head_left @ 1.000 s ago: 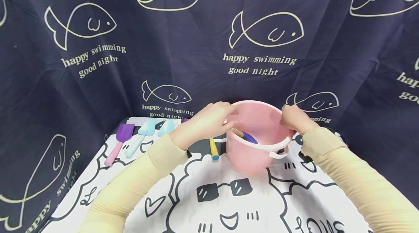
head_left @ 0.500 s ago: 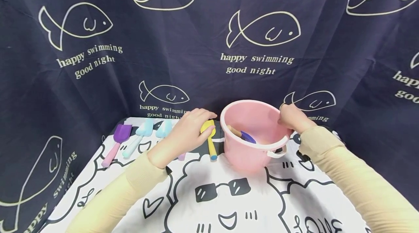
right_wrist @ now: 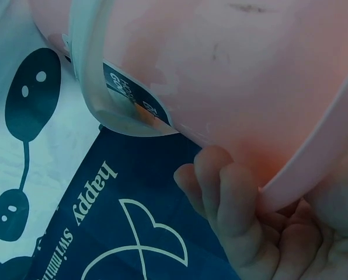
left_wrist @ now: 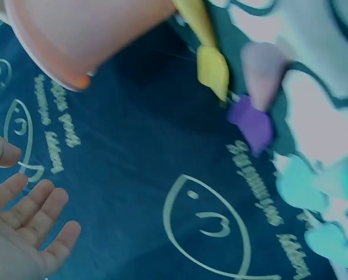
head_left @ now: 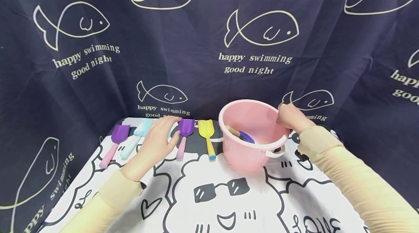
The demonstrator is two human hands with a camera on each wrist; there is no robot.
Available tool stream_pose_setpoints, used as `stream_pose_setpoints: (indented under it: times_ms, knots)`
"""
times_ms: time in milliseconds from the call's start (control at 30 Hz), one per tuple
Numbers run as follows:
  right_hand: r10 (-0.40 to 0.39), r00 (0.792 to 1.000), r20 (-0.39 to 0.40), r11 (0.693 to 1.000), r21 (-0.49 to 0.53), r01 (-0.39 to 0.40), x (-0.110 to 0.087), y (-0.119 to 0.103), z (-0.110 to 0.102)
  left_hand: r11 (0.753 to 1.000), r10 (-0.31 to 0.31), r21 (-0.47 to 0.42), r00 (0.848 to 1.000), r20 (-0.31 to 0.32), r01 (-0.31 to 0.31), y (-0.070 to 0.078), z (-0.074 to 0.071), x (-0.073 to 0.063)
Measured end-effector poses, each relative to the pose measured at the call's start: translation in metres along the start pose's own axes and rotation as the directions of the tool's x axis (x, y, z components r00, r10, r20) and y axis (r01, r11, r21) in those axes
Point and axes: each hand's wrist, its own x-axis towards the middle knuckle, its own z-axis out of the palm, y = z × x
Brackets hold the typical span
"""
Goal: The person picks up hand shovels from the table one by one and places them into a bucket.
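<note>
Bucket (head_left: 243, 160), pink, one: stands on white printed cloth (head_left: 183, 211), near the dark curtain (head_left: 196, 44), just beside the right end of a row of shovels.

Right hand (head_left: 291, 116): curled round the bucket's rim on its right side, gripping it. Left hand (head_left: 156, 139): loosely spread, holding nothing; over the pale blue pair in the head view, contact not to be told there; clear of everything in the left wrist view.

Hazards, as judged:
1. Tipping of the bucket, from too hard a pull at one side of the rim.
2. Sliding of the loose contents, from the same tilt.
3. Double pick-up or a muddled grasp, from the close spacing of the pale blue pair.
4. Knocking askew of the near purple shovel (head_left: 186, 127), from a sideways sweep of the left hand.

Appearance:
- Bucket: round, wide-mouthed, with thick rim, smooth wall, a few dark marks, white carry handle (head_left: 276, 155) hanging outside. Opening slanted in the head view; true tilt or lens effect, cannot tell.
- Contents: blue-bladed shovel (head_left: 247, 137), tan handle, lying aslant.
- Row, from the left: purple shovel with pink handle (head_left: 120, 133); pale blue shovel (head_left: 135, 140); second pale blue shovel (left_wrist: 305, 186), mostly hidden from the head view; near purple shovel, likewise pink-handled; yellow shovel (head_left: 207, 131), blue-tipped.
</note>
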Motion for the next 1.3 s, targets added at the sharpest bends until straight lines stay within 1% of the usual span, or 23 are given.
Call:
stream_pose_setpoints:
  times_ms: [233, 300, 367, 500, 633, 700, 767, 833, 900, 967, 1067, 1133, 1200, 1233, 1300]
  knots:
    - [-0.006, 1.000, -0.010, 1.000, -0.012, 0.005, -0.002, -0.001, -0.001, 0.995, -0.098, 0.029, 0.995, -0.015, 0.098, -0.027, -0.008, -0.025]
    - [-0.005, 1.000, -0.012, 1.000, -0.019, 0.005, -0.001, -0.001, -0.001, 0.991, -0.125, 0.051, 0.992, -0.020, 0.126, -0.037, -0.011, -0.031]
    - [0.000, 1.000, -0.011, 1.000, -0.025, -0.001, -0.001, -0.001, -0.002, 0.983, -0.160, 0.086, 0.987, -0.004, 0.159, -0.047, -0.014, -0.038]
    - [0.019, 1.000, 0.004, 0.999, -0.028, -0.019, 0.000, -0.001, -0.003, 0.962, -0.238, 0.148, 0.970, 0.042, 0.229, -0.072, -0.020, -0.054]
    - [0.033, 0.999, 0.014, 0.999, -0.024, -0.032, 0.002, -0.001, -0.001, 0.937, -0.314, 0.185, 0.946, 0.077, 0.295, -0.099, -0.025, -0.074]
    - [0.035, 0.999, 0.017, 0.999, -0.022, -0.035, 0.002, 0.000, 0.000, 0.923, -0.355, 0.196, 0.930, 0.097, 0.332, -0.110, -0.030, -0.083]
    - [0.036, 0.999, 0.017, 0.999, -0.017, -0.036, 0.002, 0.000, 0.000, 0.905, -0.403, 0.204, 0.907, 0.123, 0.374, -0.120, -0.034, -0.090]
    - [0.027, 1.000, 0.009, 1.000, -0.009, -0.027, 0.002, 0.000, 0.000, 0.884, -0.450, 0.210, 0.881, 0.146, 0.417, -0.128, -0.038, -0.095]
    - [0.016, 1.000, 0.001, 1.000, -0.004, -0.016, 0.001, 0.001, 0.000, 0.862, -0.497, 0.213, 0.850, 0.172, 0.461, -0.135, -0.041, -0.100]
    - [0.005, 1.000, -0.003, 1.000, -0.004, -0.005, 0.001, 0.001, 0.000, 0.837, -0.543, 0.217, 0.813, 0.210, 0.503, -0.139, -0.043, -0.103]
    - [-0.007, 1.000, -0.006, 1.000, -0.014, 0.006, 0.000, 0.001, 0.000, 0.810, -0.586, 0.229, 0.765, 0.267, 0.540, -0.146, -0.043, -0.108]
    - [-0.013, 1.000, -0.011, 1.000, -0.024, 0.013, -0.001, 0.001, 0.000, 0.799, -0.601, 0.235, 0.743, 0.296, 0.553, -0.150, -0.043, -0.112]
    - [-0.016, 1.000, -0.017, 0.999, -0.028, 0.015, -0.001, 0.001, -0.001, 0.793, -0.610, 0.242, 0.732, 0.304, 0.560, -0.155, -0.042, -0.114]
    - [-0.017, 1.000, -0.019, 0.999, -0.031, 0.016, -0.001, 0.001, -0.001, 0.786, -0.618, 0.247, 0.724, 0.307, 0.567, -0.157, -0.042, -0.115]
    - [-0.022, 0.999, -0.025, 0.999, -0.035, 0.021, -0.001, 0.001, -0.001, 0.768, -0.640, 0.263, 0.701, 0.313, 0.584, -0.163, -0.041, -0.117]
